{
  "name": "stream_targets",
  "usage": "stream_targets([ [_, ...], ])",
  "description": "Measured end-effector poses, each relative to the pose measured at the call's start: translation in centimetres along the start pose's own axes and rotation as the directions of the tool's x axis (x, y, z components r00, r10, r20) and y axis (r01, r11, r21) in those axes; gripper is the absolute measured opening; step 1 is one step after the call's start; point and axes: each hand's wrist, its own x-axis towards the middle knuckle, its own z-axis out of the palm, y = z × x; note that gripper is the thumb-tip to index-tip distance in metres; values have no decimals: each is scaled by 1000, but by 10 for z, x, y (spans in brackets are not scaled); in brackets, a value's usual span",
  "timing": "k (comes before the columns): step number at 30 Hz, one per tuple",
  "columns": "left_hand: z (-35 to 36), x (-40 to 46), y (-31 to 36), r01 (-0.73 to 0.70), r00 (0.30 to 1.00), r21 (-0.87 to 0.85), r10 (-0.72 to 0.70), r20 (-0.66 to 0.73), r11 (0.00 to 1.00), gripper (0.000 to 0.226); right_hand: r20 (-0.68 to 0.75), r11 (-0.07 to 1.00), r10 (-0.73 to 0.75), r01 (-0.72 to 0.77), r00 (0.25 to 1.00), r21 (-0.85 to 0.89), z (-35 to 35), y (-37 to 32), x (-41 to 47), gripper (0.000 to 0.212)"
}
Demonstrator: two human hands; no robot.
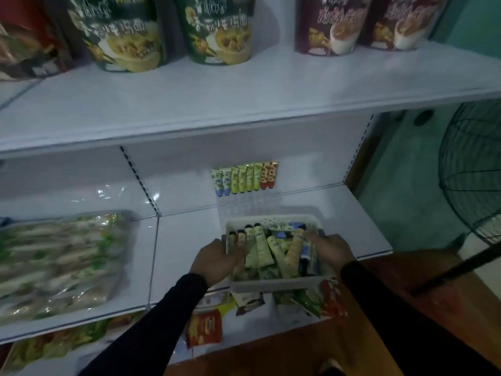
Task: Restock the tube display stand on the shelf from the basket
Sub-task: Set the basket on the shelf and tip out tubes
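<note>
Both hands grip the white basket [273,284] of tubes [260,249]: left hand [217,260] curled over its left rim, right hand [332,249] on its right rim; labels too blurred to read.

Your arms, sleeved in black

Long, snug black fabric sleeves [151,321] cover both your forearms to the wrists; your hands [214,260] are bare.

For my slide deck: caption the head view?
Both hands hold a basket of tubes below the display stand.
</note>
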Motion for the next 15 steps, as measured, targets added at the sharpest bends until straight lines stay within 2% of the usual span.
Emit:
stream_targets([
  [3,21,23,-3,-73,997,-33,72,-16,997,43,-3,990,-75,74,997,-117,-3,13,39,38],
  [7,53,44,-21,-89,994,-66,85,-65,994,46,-65,979,-154,143,986,-147,-4,33,74,52],
  [10,67,55,-32,-165,978,-52,157,-135,985,53,-85,966,-226,211,970,-151,-7,39,87,58],
  [13,76,62,-34,-224,959,-143,192,-210,964,47,-110,955,-289,278,951,-100,-13,46,103,69],
  [15,85,64,-37,-254,949,-206,202,-244,945,45,-131,935,-354,348,926,-68,-14,55,106,58],
])
